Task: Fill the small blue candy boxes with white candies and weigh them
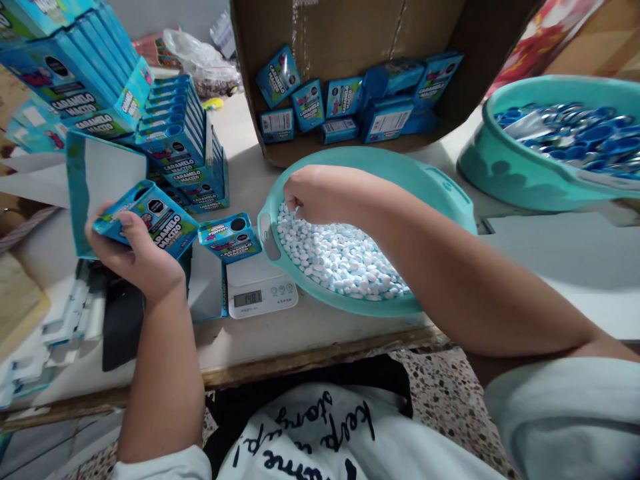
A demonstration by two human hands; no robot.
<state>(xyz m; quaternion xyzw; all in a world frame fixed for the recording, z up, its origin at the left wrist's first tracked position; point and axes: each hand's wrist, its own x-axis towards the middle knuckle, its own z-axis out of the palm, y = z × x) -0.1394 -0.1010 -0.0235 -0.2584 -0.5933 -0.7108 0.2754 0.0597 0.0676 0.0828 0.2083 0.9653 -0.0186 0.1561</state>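
My left hand (135, 247) is wrapped round a blue candy box (167, 223) lettered CARAMELO MACIZO, held tilted above the table's left side. Over the left rim of a turquoise basin (375, 307), my right hand (313, 193) is closed, its fingertips pointing down at the small white and pale blue candies (345, 260). What those fingers hold, if anything, is hidden. Between the hands, another candy box (230, 238) rests on a white digital scale (263, 293), whose display appears to read 148.1.
Stacked candy boxes (175, 133) rise at the left, beside an open blue carton (107, 173). Behind the basin, a cardboard box (345, 33) lies on its side with several blue boxes inside. A second turquoise basin (520, 170) at right holds blue wrapped pieces.
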